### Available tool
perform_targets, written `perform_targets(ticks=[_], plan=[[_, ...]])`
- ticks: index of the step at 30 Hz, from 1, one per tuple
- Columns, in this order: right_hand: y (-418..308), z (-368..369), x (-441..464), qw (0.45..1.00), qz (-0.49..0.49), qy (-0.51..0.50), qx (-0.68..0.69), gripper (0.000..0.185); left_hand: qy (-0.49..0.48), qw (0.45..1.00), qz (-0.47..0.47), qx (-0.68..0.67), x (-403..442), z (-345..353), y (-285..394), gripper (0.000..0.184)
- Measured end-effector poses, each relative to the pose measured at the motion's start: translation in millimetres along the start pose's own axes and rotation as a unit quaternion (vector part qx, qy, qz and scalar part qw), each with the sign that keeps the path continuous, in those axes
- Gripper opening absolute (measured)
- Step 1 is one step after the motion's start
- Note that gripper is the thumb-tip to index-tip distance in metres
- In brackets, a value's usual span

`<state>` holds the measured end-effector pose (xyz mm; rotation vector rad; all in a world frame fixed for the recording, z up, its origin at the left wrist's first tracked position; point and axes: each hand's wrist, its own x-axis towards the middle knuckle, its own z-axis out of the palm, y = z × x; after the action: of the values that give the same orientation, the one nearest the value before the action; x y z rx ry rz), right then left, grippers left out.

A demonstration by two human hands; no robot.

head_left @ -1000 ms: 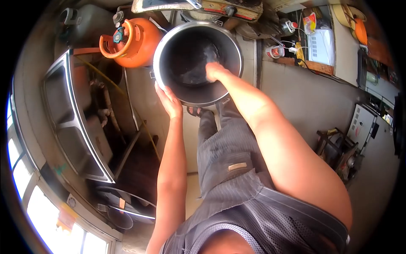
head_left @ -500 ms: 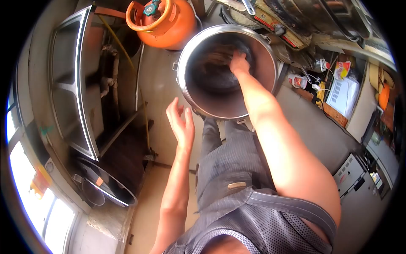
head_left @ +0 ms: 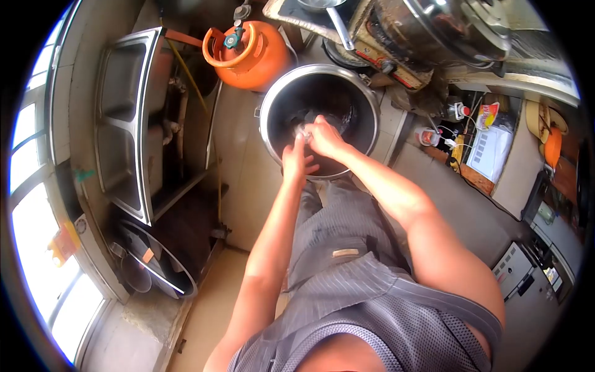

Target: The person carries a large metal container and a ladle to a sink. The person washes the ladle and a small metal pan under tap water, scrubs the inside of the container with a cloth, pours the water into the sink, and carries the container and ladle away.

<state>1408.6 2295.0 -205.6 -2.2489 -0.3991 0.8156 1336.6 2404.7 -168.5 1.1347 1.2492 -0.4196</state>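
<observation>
A large round metal pot point(head_left: 270, 133) with a shiny rim stands on the floor in front of me, its inside dark and wet-looking. Over the near part of its opening my two hands meet. My right hand point(head_left: 323, 136) is closed on something small and pale that I cannot make out. Close beside it, my left hand point(head_left: 299, 160) has its thumb and index finger at the same small thing, while its other fingers are spread.
An orange gas cylinder point(head_left: 254, 59) stands behind the pot on the left. Further left is a metal double sink point(head_left: 121, 124). A stove point(head_left: 396, 65) with a pan point(head_left: 338, 25) and a big pot point(head_left: 434, 31) is at the back right. A shelf holds a white device point(head_left: 489, 152).
My left hand, apart in the air before, has moved up and right to my right hand. My right hand has drawn back from the pot's far side toward its near side. The view has shifted.
</observation>
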Motion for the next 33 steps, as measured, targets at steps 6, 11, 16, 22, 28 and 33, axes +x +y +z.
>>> perform_targets(ticks=[6,11,16,22,28,33], plan=[[-24.6,-66.1,-57.1,0.972,-0.205,0.019,0.11,0.018,-0.175,0.965,-0.06,-0.187,108.0,9.4,-21.0,0.023],[12.5,-83.5,-46.9,0.928,-0.018,0.003,0.373,0.032,-0.203,0.972,-0.067,-0.099,6.3,29.2,31.0,0.037],[25.0,-69.5,-34.3,0.876,0.027,0.023,0.481,0.06,-0.353,0.908,-0.082,-0.21,-32.9,28.6,31.8,0.069],[-3.3,-53.7,-32.5,0.819,0.015,-0.036,0.573,0.024,-0.416,0.905,-0.055,-0.066,-44.0,10.3,33.5,0.05],[-2.0,-50.7,-10.1,0.959,-0.163,0.078,0.22,0.037,-0.326,0.864,0.18,0.338,-32.3,11.5,42.9,0.043],[-8.7,-54.4,-7.5,0.974,0.024,0.023,0.226,0.038,-0.027,0.758,0.384,0.527,-57.8,24.3,37.7,0.034]])
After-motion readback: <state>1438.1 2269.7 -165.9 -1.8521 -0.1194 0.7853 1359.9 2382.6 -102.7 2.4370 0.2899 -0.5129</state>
